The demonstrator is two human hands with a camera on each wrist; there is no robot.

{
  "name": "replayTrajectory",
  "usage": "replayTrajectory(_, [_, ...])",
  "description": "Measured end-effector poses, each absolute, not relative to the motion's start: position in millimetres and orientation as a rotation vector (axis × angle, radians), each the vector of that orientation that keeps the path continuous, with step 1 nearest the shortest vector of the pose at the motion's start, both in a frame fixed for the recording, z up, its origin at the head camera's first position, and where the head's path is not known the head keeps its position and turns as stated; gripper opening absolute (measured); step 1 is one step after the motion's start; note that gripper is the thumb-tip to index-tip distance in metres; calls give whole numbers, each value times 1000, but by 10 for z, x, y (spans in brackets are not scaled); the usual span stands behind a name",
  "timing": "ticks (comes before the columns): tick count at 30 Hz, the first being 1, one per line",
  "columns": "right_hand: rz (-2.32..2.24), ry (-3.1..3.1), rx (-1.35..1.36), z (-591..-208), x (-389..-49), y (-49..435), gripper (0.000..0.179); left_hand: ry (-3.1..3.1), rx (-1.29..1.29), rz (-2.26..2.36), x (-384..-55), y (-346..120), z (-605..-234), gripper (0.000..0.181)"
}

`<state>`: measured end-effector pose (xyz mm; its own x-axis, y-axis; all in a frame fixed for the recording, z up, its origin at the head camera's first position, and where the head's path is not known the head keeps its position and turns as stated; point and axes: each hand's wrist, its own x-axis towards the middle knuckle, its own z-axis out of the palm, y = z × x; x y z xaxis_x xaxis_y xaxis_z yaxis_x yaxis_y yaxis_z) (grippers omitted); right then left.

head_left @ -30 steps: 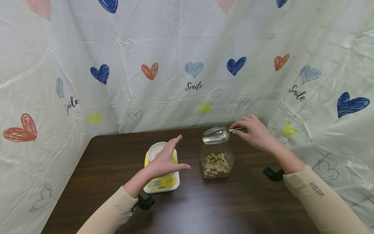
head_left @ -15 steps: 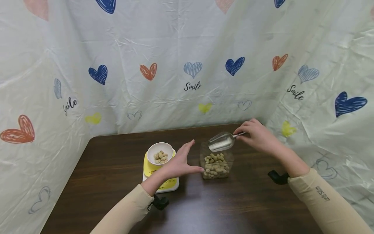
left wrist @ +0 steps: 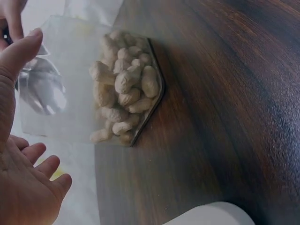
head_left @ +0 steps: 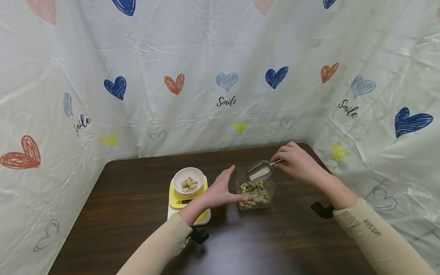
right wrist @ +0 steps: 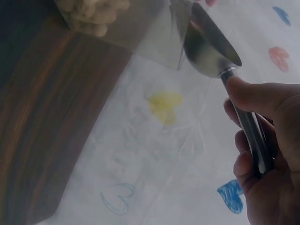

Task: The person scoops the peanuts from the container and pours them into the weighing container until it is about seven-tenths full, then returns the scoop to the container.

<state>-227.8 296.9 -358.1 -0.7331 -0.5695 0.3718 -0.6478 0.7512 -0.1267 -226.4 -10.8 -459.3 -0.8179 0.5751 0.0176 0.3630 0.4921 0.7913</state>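
Observation:
A clear plastic container (head_left: 254, 198) partly filled with peanuts (left wrist: 124, 84) stands on the table. My right hand (head_left: 297, 162) grips the handle of a metal scoop (head_left: 260, 171), fingers curled round it in the right wrist view. The scoop's bowl (right wrist: 208, 42) is at the container's mouth, tilted down toward the peanuts. On the container's left side my left hand (head_left: 221, 191) is spread, thumb apart from the fingers. Whether it touches the wall I cannot tell. In the left wrist view its fingers (left wrist: 49, 166) lie beside the container.
Left of the container, a yellow and white kitchen scale (head_left: 175, 200) carries a white bowl (head_left: 177, 176) with several peanuts in it. My left forearm partly covers the scale. Behind the dark wooden table (head_left: 130, 214) hangs a pale curtain (head_left: 192, 126) printed with hearts.
My left hand has moved right, from over the scale to the container's side, uncovering the white bowl. The scoop in my right hand has come lower, into the container's mouth.

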Motion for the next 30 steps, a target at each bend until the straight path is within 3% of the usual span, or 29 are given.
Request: replayTrajectory(30, [-201,-2259,1260,-3768,-2383,2639,19,2514,779,1275,-2308,24,-4655,117])
